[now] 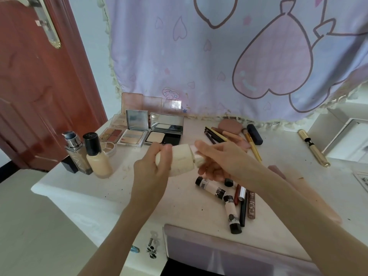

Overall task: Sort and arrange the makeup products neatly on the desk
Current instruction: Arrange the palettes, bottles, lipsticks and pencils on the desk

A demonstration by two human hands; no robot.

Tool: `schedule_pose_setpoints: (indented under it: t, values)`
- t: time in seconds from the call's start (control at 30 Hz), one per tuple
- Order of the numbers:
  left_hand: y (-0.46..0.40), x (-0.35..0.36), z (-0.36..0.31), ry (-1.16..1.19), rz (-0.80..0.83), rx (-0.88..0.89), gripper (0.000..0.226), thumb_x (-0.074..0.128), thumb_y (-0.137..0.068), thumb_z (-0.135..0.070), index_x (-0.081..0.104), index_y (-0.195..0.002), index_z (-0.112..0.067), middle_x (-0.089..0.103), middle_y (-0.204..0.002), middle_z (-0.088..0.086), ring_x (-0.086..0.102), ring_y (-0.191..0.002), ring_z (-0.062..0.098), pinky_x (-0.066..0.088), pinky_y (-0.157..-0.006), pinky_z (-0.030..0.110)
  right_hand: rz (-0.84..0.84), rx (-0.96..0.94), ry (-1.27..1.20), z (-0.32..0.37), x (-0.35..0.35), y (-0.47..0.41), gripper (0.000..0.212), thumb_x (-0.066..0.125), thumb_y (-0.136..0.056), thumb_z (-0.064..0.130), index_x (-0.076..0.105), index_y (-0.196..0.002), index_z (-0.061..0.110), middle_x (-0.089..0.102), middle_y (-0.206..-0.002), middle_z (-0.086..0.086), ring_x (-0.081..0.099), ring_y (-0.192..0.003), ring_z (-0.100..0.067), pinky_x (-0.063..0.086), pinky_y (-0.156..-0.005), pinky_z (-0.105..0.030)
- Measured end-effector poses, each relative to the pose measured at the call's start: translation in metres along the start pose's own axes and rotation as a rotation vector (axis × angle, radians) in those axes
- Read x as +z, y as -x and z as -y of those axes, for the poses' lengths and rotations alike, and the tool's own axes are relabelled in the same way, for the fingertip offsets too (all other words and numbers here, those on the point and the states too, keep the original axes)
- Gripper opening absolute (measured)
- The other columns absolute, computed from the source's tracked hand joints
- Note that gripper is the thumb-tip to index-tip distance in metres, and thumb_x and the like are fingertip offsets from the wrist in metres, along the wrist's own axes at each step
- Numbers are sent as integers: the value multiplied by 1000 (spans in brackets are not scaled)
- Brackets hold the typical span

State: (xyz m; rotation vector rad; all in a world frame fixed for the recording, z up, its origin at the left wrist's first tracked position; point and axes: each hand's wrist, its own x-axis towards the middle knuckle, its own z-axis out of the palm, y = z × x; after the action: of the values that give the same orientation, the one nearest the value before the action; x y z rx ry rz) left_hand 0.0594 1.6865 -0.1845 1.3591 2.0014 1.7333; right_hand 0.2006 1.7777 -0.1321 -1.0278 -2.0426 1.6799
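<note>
White surface (83, 188) under a heart-print curtain (219, 56) carries open palettes (133, 134) at the back. Above its middle I see my left hand (153, 166) gripping a cream tube (179, 160), my right hand (221, 158) pinching its other end.

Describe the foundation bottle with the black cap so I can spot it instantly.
Start at the red-brown door on the left, then drop to the near-left corner of the white desk. Two bottles stand there; the foundation bottle is the right one. It is rounded, beige-filled and black-capped, whereas the squarish bottle beside it has a silver pump collar.
</note>
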Motion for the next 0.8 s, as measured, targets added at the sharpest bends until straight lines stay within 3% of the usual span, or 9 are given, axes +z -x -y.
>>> schedule_pose_setpoints:
  t: [0.1,0.17,0.23,0.3,0.37,0.5,0.63,0.73,0.8]
  values:
    - [-1,0,-3,48,38,-64,37,34,-85,-56,52,-75,-26,54,-62,-1,53,-50,7,38,-38,21,28,-213,134,0,-6,3,14,61,-88,22,68,-100,19,67,-76,-3,55,-52,-11,45,-48,-13]
    - [-3,-1,-4,196,116,-179,49,30,-93,-53,60,-88,-14,59,-62,11,51,-40,6,36,-36,17,30,-328,212,-2,-10,3,27,65,-85,16,64,-105,34,69,-94,7,65,-74,-12,54,-62,-18]
    - [0,-2,-2,251,165,-226,63,22,-85,-54,62,-95,-7,61,-58,15,48,-36,6,35,-35,16,4,-291,231,-1,-8,4,27,64,-80,37,60,-107,37,67,-100,15,66,-84,-6,55,-66,-18]
    - [4,-2,0,252,201,-238,69,20,-80,-57,61,-95,-3,63,-60,17,48,-37,6,35,-36,16,-16,-183,250,0,-3,3,44,50,-69,62,63,-97,30,68,-87,11,67,-71,-11,52,-57,-17]
    - [8,-1,2,243,228,-252,61,20,-87,-50,57,-94,-3,63,-67,20,53,-40,5,35,-38,14,-1,-87,218,-2,0,0,54,46,-72,66,66,-87,17,70,-77,1,63,-60,-15,47,-52,-20]
    - [8,-6,9,198,348,-207,15,41,-92,-31,48,-89,-19,65,-76,6,60,-52,-1,38,-43,9,6,-171,140,-1,-3,-3,13,60,-88,26,64,-99,21,69,-83,-9,55,-53,-5,43,-47,-13]
    - [5,-14,17,124,437,-193,29,64,-77,-46,51,-91,-25,61,-82,-2,56,-65,-6,45,-55,10,60,-233,234,-3,-7,-10,29,62,-86,9,61,-110,26,65,-97,6,60,-73,-6,50,-60,-20]
    - [3,-18,21,94,465,-179,17,64,-80,-30,52,-92,-28,59,-83,-5,56,-68,-5,46,-58,10,48,-259,303,-4,-2,-13,28,67,-83,16,61,-110,25,65,-101,9,62,-92,-14,57,-70,-34]
    - [2,-19,25,78,467,-156,24,68,-76,-37,52,-93,-31,60,-87,-5,58,-75,-1,48,-62,12,6,-314,392,-5,5,-12,26,68,-82,24,62,-107,25,64,-97,12,61,-89,-8,56,-70,-29]
